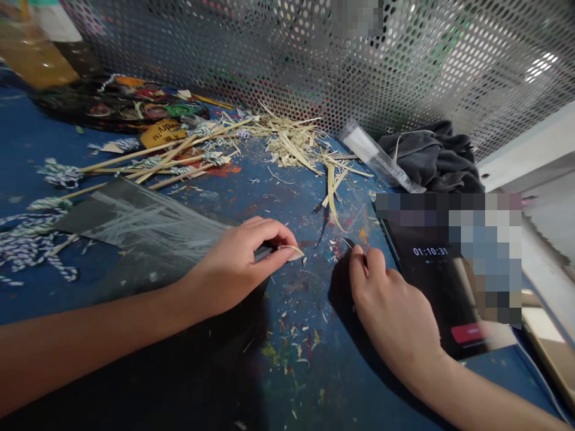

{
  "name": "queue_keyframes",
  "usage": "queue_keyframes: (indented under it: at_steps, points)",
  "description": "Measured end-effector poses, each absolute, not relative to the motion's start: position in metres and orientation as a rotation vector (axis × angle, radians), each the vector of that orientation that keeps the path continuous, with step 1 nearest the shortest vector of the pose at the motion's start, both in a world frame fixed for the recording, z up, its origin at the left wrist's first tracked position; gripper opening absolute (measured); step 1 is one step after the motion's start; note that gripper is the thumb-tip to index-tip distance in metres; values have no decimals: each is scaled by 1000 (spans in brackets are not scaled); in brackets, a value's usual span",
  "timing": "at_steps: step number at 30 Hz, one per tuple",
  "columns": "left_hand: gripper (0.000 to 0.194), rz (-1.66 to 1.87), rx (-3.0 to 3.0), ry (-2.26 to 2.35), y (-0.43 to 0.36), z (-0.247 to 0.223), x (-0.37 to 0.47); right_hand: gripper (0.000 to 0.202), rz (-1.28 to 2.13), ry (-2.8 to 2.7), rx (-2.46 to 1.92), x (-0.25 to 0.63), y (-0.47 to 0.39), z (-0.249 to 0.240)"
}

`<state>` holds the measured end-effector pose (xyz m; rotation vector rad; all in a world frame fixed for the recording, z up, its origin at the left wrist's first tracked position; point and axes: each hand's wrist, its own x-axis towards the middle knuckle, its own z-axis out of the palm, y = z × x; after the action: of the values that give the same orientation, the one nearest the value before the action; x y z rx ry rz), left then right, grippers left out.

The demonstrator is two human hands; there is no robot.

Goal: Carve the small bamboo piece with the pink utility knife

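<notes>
My left hand is closed, pinching a small pale wooden piece between thumb and forefinger. The piece tapers to a point on its right side; the rest of it is hidden by my fingers. My right hand is closed on a small knife, of which only the thin dark blade tip shows past the fingertips. A short gap of table separates the blade from the wooden piece. Beside my left wrist lies a dark grey sheet like sandpaper, marked with whitish streaks.
Pale wood shavings are heaped at the back. Thin sticks wound with striped string and loose string lie left. A phone showing a timer is beside my right hand. A dark cloth and perforated metal panel stand behind.
</notes>
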<state>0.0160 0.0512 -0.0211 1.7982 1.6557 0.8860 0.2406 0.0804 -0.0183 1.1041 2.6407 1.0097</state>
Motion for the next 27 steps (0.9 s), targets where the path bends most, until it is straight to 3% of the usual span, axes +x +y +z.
queue_keyframes:
  at_steps: [13, 19, 21, 25, 27]
  points:
    - [22, 759, 2026, 1496, 54, -32, 10, 37, 867, 2632, 1189, 243, 85, -16]
    - [14, 760, 1888, 1546, 54, -29, 10, 17, 682, 2726, 1314, 259, 95, 13]
    - [16, 776, 1938, 1485, 54, -29, 10, 17, 607, 2942, 1203, 260, 89, 18]
    - [14, 787, 2017, 1417, 55, -33, 8, 26, 237, 3302, 564, 253, 78, 10]
    - [15, 796, 2073, 1380, 55, -35, 7, 26, 261, 3378, 466, 248, 80, 2]
